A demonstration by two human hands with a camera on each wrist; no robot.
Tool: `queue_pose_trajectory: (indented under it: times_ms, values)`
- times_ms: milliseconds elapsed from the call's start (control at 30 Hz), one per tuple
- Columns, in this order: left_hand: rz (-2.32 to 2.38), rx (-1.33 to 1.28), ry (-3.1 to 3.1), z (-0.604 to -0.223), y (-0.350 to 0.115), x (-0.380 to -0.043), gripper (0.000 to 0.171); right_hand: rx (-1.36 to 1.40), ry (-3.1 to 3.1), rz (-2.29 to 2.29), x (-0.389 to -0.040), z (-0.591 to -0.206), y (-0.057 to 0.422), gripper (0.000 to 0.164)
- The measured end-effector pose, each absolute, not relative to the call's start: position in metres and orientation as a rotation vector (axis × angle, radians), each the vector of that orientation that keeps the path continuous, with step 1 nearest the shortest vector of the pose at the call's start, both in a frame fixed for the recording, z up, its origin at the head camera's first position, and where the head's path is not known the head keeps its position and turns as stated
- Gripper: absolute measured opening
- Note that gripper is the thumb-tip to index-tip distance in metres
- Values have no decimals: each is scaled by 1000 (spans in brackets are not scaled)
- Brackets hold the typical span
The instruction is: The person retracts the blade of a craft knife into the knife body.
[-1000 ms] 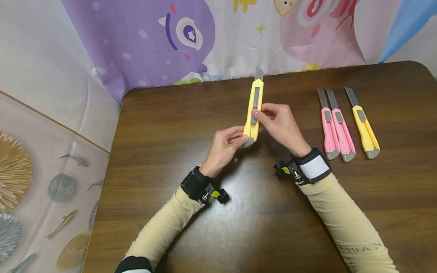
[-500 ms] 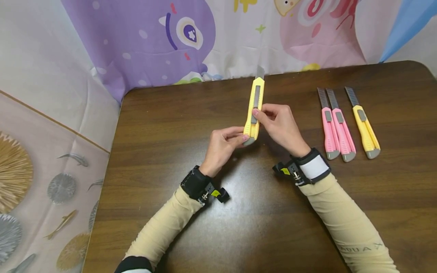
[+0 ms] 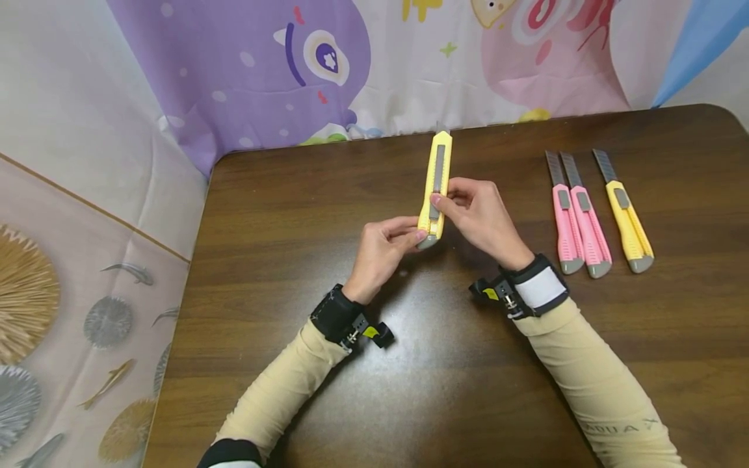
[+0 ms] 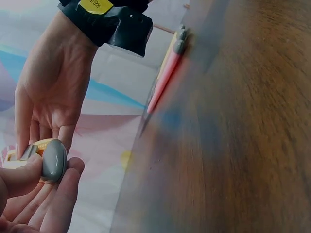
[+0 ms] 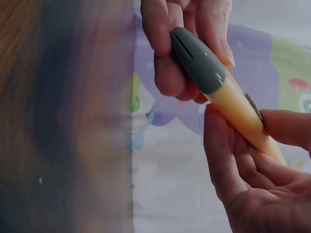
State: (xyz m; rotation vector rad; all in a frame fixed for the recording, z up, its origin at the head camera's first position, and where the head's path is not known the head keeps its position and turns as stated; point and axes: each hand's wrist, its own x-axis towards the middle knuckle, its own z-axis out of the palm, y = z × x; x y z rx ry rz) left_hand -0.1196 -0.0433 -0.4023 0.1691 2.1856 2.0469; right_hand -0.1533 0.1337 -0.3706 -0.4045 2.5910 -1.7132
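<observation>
While the left hand [image 3: 378, 255] pinches a cutter's [image 3: 436, 175] near end, the right hand [image 3: 481, 213] grips its middle. Three cutters [image 3: 588, 224] lie right.

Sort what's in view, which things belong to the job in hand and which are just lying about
In the job:
yellow cutter, held in left hand and right hand
grey slider, at the right thumb

Apparently lying about:
two pink cutters
second yellow cutter
All three untouched on the table
</observation>
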Motion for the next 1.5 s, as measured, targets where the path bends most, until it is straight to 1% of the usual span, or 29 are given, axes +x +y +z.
queue_pose_trajectory:
  times_ms: [200,600,733,967,1500]
  values:
    - [2042,166,2171,-403,-44,-120,25,-388,2587,-1673,-154,-370,136,24]
    - [2077,160,2123,-402,-44,-120,25,-338,2499,-1740,-155,-370,138,30]
    - [2081,162,2126,-403,-44,-120,25,-342,2491,-1760,-154,-370,138,29]
    - [2092,145,2126,-403,-43,-120,25,-358,2609,-1676,-154,-370,138,22]
    - [2099,126,2154,-402,-46,-120,23,-400,2558,-1678,-154,-367,136,26]
